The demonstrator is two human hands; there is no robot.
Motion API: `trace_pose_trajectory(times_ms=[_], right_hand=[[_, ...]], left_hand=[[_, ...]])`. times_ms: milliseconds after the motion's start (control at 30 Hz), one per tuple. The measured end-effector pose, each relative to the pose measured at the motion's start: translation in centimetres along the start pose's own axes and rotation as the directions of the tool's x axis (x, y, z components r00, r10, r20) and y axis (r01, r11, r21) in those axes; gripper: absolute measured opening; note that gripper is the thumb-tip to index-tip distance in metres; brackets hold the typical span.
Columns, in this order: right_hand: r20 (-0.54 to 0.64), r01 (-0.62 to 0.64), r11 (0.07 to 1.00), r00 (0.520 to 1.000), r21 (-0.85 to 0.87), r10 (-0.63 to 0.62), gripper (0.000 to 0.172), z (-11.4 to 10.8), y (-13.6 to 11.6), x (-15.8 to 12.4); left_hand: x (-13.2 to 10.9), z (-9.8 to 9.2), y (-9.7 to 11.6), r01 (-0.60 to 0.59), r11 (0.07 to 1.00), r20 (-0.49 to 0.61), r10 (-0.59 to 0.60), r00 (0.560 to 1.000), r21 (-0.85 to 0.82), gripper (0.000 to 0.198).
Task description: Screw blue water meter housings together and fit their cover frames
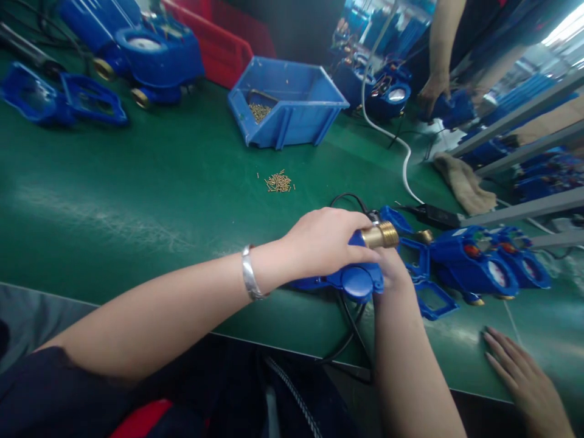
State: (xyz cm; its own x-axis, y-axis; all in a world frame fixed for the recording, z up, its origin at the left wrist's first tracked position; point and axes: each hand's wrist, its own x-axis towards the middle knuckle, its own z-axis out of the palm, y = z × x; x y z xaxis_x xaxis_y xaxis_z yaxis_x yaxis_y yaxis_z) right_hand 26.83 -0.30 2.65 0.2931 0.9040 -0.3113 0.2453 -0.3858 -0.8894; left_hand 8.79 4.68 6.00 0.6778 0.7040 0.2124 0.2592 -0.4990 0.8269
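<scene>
A blue water meter (358, 283) is tilted on its side between my hands above the near edge of the green table. Its brass threaded pipe end (384, 235) points to the right. My left hand (319, 240), with a silver bracelet on the wrist, is wrapped over the meter, thumb and fingers on either side of the brass end. From the right, my right hand (393, 267) grips the meter's far side, its fingers mostly hidden behind it. Black cables (351, 328) hang from the meter over the table edge. Beyond it lies a small pile of brass screws (279, 182).
A blue bin (296, 118) with small brass parts stands behind the screws, beside a red bin (210, 42). More blue meters (474, 261) and open frames (435, 299) lie right. Another person's hand (524, 377) rests at the right edge; a co-worker's hand (435, 91) works farther back.
</scene>
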Motion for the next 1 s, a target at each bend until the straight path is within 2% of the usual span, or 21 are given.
trace_pose_trajectory(times_ms=[67,133,200,267,333,400,533,667,733,800,900,933,967,1000], right_hand=[[0.124,-0.028,0.996,0.992,0.083,0.017,0.040,0.9,-0.8,0.5],[0.237,-0.069,0.979,0.971,0.194,0.021,0.054,0.7,-1.4,0.0],[0.314,-0.109,0.932,0.950,0.345,-0.005,0.064,0.4,-1.5,-0.9],[0.336,-0.117,0.862,0.940,0.493,-0.064,0.067,0.8,-1.2,-1.8],[0.326,-0.097,0.821,0.939,0.563,-0.112,0.064,2.1,-0.8,-2.5],[0.328,-0.098,0.802,0.936,0.589,-0.126,0.060,4.2,-0.6,-3.1],[0.295,-0.120,0.745,0.949,0.656,-0.107,0.049,8.1,-0.8,-4.3],[0.265,-0.123,0.713,0.960,0.691,-0.092,0.050,9.6,-1.3,-4.8],[0.253,-0.119,0.709,0.964,0.695,-0.085,0.055,9.9,-1.4,-4.8],[0.234,-0.114,0.710,0.969,0.695,-0.074,0.060,10.2,-1.4,-4.8],[0.204,-0.112,0.714,0.978,0.691,-0.045,0.062,10.7,-1.4,-4.6],[0.199,-0.113,0.716,0.979,0.689,-0.036,0.062,10.9,-1.5,-4.6],[0.196,-0.116,0.718,0.980,0.686,-0.029,0.063,11.2,-1.5,-4.6],[0.195,-0.118,0.720,0.980,0.684,-0.024,0.064,11.4,-1.6,-4.6]], left_hand=[[-1.0,-1.0,-0.9,0.039,0.973,-0.069,-0.056,0.996,-0.226,0.027],[-2.1,-1.8,-2.0,0.090,0.856,-0.122,-0.175,0.977,-0.510,0.028],[-3.1,-2.5,-3.0,0.074,0.640,-0.155,-0.295,0.943,-0.765,0.028],[-4.0,-2.6,-3.6,0.038,0.358,-0.127,-0.425,0.896,-0.933,0.021],[-4.6,-2.2,-4.1,0.038,0.126,-0.035,-0.531,0.846,-0.991,0.015],[-4.8,-1.4,-4.5,0.076,0.012,0.054,-0.589,0.806,-0.997,0.011],[-4.8,0.2,-5.4,0.148,-0.046,0.143,-0.631,0.762,-0.988,0.012],[-5.0,0.6,-6.4,0.160,-0.050,0.150,-0.686,0.712,-0.986,0.009],[-5.6,0.3,-6.9,0.117,-0.004,0.083,-0.734,0.674,-0.993,0.006],[-6.5,-0.2,-7.4,0.052,0.065,-0.019,-0.787,0.617,-0.997,0.010],[-8.2,-0.7,-7.1,-0.047,0.174,-0.172,-0.834,0.525,-0.984,0.028],[-8.8,-0.7,-6.7,-0.070,0.207,-0.213,-0.830,0.515,-0.976,0.035],[-9.2,-0.7,-6.2,-0.083,0.236,-0.244,-0.811,0.531,-0.968,0.041],[-9.6,-0.6,-5.6,-0.084,0.262,-0.262,-0.779,0.569,-0.961,0.049]])
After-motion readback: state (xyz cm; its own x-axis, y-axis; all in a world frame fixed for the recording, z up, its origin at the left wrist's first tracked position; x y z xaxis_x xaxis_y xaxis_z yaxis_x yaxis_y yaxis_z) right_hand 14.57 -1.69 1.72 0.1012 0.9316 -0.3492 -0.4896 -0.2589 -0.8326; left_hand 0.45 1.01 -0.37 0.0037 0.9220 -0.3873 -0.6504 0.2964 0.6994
